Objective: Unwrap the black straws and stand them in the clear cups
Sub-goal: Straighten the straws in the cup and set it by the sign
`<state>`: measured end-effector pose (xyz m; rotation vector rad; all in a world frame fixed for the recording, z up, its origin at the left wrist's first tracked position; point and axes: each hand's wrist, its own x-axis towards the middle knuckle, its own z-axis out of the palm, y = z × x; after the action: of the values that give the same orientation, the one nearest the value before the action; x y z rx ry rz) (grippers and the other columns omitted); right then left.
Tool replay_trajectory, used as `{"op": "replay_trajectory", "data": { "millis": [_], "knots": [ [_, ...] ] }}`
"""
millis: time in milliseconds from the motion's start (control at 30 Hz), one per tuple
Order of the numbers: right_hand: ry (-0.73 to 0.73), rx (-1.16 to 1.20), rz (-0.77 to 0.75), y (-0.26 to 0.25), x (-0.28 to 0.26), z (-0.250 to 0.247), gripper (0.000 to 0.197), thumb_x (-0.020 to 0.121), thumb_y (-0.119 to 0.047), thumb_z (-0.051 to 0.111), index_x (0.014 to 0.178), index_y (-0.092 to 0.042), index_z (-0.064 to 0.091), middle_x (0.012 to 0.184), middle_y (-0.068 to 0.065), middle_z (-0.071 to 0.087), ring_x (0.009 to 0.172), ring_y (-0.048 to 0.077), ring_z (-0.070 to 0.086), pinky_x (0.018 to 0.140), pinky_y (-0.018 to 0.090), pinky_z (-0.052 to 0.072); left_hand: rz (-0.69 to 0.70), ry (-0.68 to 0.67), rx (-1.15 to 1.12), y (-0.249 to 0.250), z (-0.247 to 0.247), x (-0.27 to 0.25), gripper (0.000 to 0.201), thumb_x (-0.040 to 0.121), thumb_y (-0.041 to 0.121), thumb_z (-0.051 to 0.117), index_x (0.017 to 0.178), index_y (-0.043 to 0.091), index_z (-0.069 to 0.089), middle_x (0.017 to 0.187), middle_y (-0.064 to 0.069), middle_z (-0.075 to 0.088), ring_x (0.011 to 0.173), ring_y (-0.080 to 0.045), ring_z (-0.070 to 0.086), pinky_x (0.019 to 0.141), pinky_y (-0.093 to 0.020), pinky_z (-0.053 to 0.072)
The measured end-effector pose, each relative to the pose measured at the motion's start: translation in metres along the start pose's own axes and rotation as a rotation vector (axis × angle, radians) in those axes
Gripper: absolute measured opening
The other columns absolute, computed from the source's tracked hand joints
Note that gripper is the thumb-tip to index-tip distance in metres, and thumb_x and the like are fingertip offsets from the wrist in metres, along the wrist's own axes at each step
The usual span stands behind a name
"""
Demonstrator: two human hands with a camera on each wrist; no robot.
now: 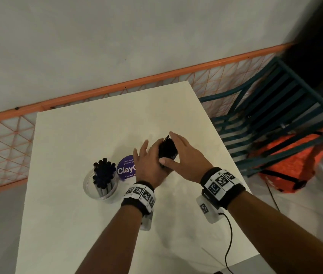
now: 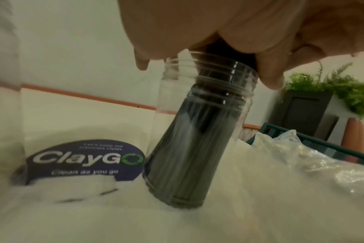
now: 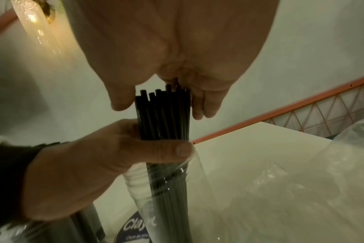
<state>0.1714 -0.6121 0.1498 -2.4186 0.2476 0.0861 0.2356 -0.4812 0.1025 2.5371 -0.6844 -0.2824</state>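
Note:
A bundle of black straws (image 1: 167, 149) stands in a clear cup (image 2: 197, 139) that leans on the white table. The head view hides this cup behind my hands. My left hand (image 1: 151, 161) grips the bundle just above the cup's rim, its thumb (image 3: 177, 150) wrapped across the straws (image 3: 164, 115). My right hand (image 1: 185, 153) lies over the straw tops with straight fingers (image 3: 204, 106), and its thumb is on the other side. A second clear cup (image 1: 89, 184) at the left holds several black straws (image 1: 103, 171) upright.
A round purple ClayGo sticker (image 1: 126, 169) lies between the two cups. Crumpled clear plastic wrap (image 2: 322, 156) lies on the table (image 1: 97, 135) to the right. An orange mesh fence (image 1: 4, 147) runs behind the table. A teal slatted rack (image 1: 265, 119) and an orange bag (image 1: 291, 163) sit at the right.

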Motion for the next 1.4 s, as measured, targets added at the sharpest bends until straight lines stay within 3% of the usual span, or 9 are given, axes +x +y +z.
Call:
{"op": "replay_trajectory", "data": {
  "millis": [100,300,667,933,1067,1167,1267,1333,1400],
  "knots": [
    [0.020,-0.002,0.000,0.002,-0.005,0.007,0.088,0.090,-0.055,0.056,0.154,-0.015,0.010,0.162,0.002,0.014,0.142,0.020,0.032,0.106,0.032,0.038,-0.026,0.006,-0.009,0.000,0.005,0.001,0.078,0.080,0.038,0.063,0.150,0.028,0.031,0.154,0.005,0.045,0.154,-0.026,0.013,0.124,-0.058,0.005],
    [0.131,-0.088,-0.026,-0.001,-0.007,0.010,0.080,0.089,-0.056,0.055,0.151,-0.017,0.021,0.155,0.000,0.030,0.135,0.021,0.041,0.100,0.040,0.049,-0.042,0.003,0.014,0.003,0.002,0.004,0.065,0.084,0.036,0.060,0.144,0.022,0.040,0.147,0.006,0.051,0.154,-0.025,0.013,0.124,-0.057,0.003],
    [0.100,-0.164,-0.085,-0.004,-0.001,0.009,0.086,0.092,-0.061,0.046,0.154,-0.013,0.011,0.164,0.009,0.009,0.149,0.025,0.015,0.119,0.038,0.022,-0.036,-0.040,0.185,0.010,0.000,0.001,0.078,0.084,0.044,0.056,0.150,0.015,0.026,0.159,-0.003,0.033,0.155,-0.031,0.009,0.123,-0.060,0.006],
    [0.121,-0.182,-0.112,-0.002,0.003,0.010,0.082,0.092,-0.060,0.046,0.153,-0.013,0.018,0.161,0.009,0.019,0.149,0.025,0.016,0.121,0.040,0.020,-0.028,-0.014,0.103,0.009,0.001,-0.001,0.082,0.080,0.048,0.058,0.150,0.021,0.026,0.158,0.002,0.034,0.154,-0.028,0.012,0.124,-0.059,0.007],
    [0.181,-0.045,-0.074,0.002,-0.007,-0.003,0.079,0.090,-0.061,0.048,0.152,-0.019,0.022,0.159,0.005,0.025,0.145,0.020,0.023,0.116,0.036,0.026,-0.034,-0.044,0.050,0.007,-0.006,0.002,0.115,0.056,0.078,0.051,0.153,0.023,0.021,0.159,0.001,0.034,0.154,-0.027,0.017,0.124,-0.058,0.011],
    [0.293,0.147,0.079,0.026,-0.027,-0.013,0.070,0.089,-0.062,0.051,0.146,-0.027,0.032,0.151,-0.002,0.034,0.132,0.014,0.041,0.100,0.033,0.042,-0.033,-0.045,-0.012,0.002,-0.016,-0.007,0.141,0.043,0.090,0.063,0.156,0.025,0.008,0.162,-0.005,0.030,0.152,-0.028,0.021,0.124,-0.055,0.015],
    [0.304,0.135,0.236,0.073,-0.056,-0.017,0.069,0.083,-0.070,0.051,0.140,-0.032,0.041,0.148,-0.003,0.039,0.130,0.020,0.046,0.099,0.039,0.045,-0.042,0.134,-0.343,-0.006,-0.025,-0.036,0.112,0.062,0.063,0.082,0.151,0.027,0.023,0.147,0.000,0.047,0.136,-0.021,0.043,0.113,-0.047,0.041],
    [0.096,-0.012,0.274,0.099,-0.073,-0.010,0.086,0.070,-0.084,0.051,0.144,-0.044,0.030,0.159,-0.001,0.025,0.141,0.029,0.031,0.110,0.054,0.035,0.027,0.332,-0.449,-0.011,-0.019,-0.068,0.073,0.073,0.043,0.083,0.132,0.024,0.044,0.115,0.011,0.056,0.107,-0.013,0.054,0.091,-0.036,0.054],
    [-0.191,-0.171,0.287,0.111,-0.086,0.008,0.109,0.054,-0.092,0.053,0.146,-0.054,0.009,0.164,-0.003,0.001,0.147,0.033,0.015,0.115,0.059,0.024,0.095,0.323,-0.393,-0.017,-0.003,-0.101,0.050,0.078,0.046,0.073,0.117,0.024,0.051,0.104,0.010,0.053,0.088,-0.015,0.058,0.075,-0.038,0.056]
  ]
}}
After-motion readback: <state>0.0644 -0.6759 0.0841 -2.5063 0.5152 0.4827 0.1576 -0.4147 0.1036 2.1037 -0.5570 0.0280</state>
